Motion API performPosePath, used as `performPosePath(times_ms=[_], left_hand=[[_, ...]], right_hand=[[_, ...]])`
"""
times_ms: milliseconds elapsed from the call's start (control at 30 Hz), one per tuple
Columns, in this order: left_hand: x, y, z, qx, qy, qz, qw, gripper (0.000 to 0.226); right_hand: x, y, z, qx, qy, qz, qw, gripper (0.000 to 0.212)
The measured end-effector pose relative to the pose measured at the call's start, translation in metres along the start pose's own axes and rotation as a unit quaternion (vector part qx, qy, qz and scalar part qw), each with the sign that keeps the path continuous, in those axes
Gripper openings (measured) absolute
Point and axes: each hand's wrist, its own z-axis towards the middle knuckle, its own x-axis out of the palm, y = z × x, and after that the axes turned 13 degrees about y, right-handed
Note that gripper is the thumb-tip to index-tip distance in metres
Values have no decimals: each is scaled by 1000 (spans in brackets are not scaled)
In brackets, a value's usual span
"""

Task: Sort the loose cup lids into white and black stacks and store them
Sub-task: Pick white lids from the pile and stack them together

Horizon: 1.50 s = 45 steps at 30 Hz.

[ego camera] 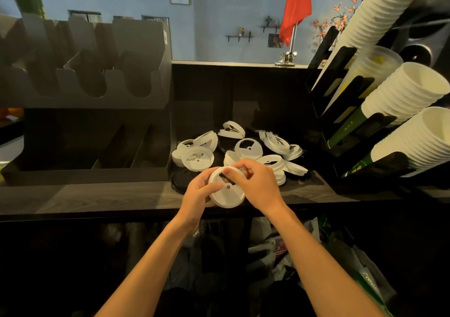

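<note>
Fingers (243, 165) of left hand (194, 196) and right hand (259, 186) grip stacked white lids (226, 195) before the loose lids (248, 147).

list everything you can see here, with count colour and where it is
counter: one, dark wood grain, across the middle
organiser: one, dark grey, left on the counter
rack: one, black, right
cup stacks: several, white, slanting in the rack
loose white lids: a dozen or so, white, piled mid-counter
black lids: several, black, mostly under the white ones
held lid: one or a thin stack, white, above the counter's front edge
flag: one, red, back ledge
left hand: grips the held lid's left rim
right hand: pinches its far rim
</note>
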Motion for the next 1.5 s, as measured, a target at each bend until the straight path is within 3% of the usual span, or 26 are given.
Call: performPosePath(times_ms=[200,267,367,467,533,633,700,833,1000,1167,1367,1500], left_hand=[[8,-4,5,-2,-29,17,999,29],[11,-4,8,-11,-22,22,999,23],[19,-6,12,-16,-12,9,1000,26],[29,-10,18,-18,-44,-10,999,20],[32,-11,24,-31,-74,-16,997,13],[33,-14,31,-58,-71,-40,995,23],[33,-12,34,-64,-53,-44,996,14],[33,-7,36,-80,-62,-46,994,25],[33,-9,37,-34,-158,-16,987,17],[23,-4,41,-26,-183,35,982,17],[16,-3,34,-26,-204,43,978,15],[8,-4,27,-21,-202,53,978,10]], right_hand=[[-12,3,-7,-2,90,126,988,24],[-14,0,-13,-10,85,121,989,19],[-18,-8,-17,8,60,112,992,28],[-25,-19,-13,46,-77,23,996,37],[-34,-28,-8,71,-165,-93,979,40],[-45,-43,0,147,-95,-237,956,61],[-46,-53,2,191,-29,-297,935,67],[-41,-64,3,158,-33,-330,930,58],[-40,-57,0,74,-103,-189,974,53],[-42,-41,-5,9,-74,35,997,61],[-40,-16,-7,49,-8,263,963,66],[-34,-4,-7,55,2,404,913,50]])
